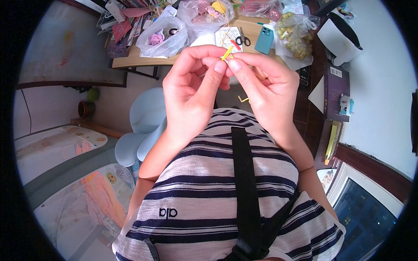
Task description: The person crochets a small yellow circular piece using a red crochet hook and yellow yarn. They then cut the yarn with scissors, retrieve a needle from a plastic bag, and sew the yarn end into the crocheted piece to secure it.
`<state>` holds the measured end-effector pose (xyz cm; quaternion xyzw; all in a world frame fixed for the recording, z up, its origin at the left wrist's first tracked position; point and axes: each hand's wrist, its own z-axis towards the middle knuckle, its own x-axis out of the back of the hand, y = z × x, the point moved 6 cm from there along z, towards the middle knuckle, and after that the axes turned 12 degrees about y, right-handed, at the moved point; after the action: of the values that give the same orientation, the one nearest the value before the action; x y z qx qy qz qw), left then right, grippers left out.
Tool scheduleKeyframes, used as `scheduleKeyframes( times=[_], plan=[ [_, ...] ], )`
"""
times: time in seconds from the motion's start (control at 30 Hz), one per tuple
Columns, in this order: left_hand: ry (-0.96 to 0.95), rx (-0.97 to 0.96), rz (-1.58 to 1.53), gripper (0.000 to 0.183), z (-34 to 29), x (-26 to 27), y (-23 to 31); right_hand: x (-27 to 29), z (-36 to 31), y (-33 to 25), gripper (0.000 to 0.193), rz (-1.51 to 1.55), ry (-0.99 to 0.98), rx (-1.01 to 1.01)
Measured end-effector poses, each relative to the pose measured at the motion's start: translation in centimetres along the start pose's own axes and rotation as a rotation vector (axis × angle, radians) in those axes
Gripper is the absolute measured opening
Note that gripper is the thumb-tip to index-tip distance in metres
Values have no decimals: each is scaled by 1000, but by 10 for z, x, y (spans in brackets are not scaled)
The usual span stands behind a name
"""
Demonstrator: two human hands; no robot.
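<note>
Both hands are raised close together in front of my chest, fingertips almost meeting. Between thumb and forefinger, my left hand (191,82) pinches a slim bright yellow piece (227,53) that looks like yarn work. My right hand (267,85) pinches at the same yellow yarn (232,56), its thumb beside the left thumb. A kinked yellow yarn end (243,99) hangs below the right hand. Just beyond the fingertips shows a small red stick-like thing (235,45); whether it touches the yellow piece I cannot tell. The curled fingers hide part of the work.
On the wooden desk (135,61) lie black-handled scissors (243,40), a teal phone (264,40), a patterned paper (226,34) and plastic bags (174,27), some with yarn. A bag of green fruit (294,37) stands right. A pale blue chair (148,111) is at left.
</note>
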<state>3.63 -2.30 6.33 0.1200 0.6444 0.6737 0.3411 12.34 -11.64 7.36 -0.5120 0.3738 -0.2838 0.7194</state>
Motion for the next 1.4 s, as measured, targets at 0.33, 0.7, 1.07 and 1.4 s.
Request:
scheduleKeyframes(
  times=[0.33,0.7,1.07,1.4],
  plan=[
    [0,-111,128,14,-1,-2,2,6,3,7,11,-28,-10,-28],
    [5,-197,281,14,-4,-2,5,8,4,6,10,-41,-6,-63],
    [22,-297,422,14,-6,1,6,11,4,9,10,-157,-22,-96],
    [47,-272,472,11,-9,0,6,12,4,5,12,-174,-30,-28]
  ],
)
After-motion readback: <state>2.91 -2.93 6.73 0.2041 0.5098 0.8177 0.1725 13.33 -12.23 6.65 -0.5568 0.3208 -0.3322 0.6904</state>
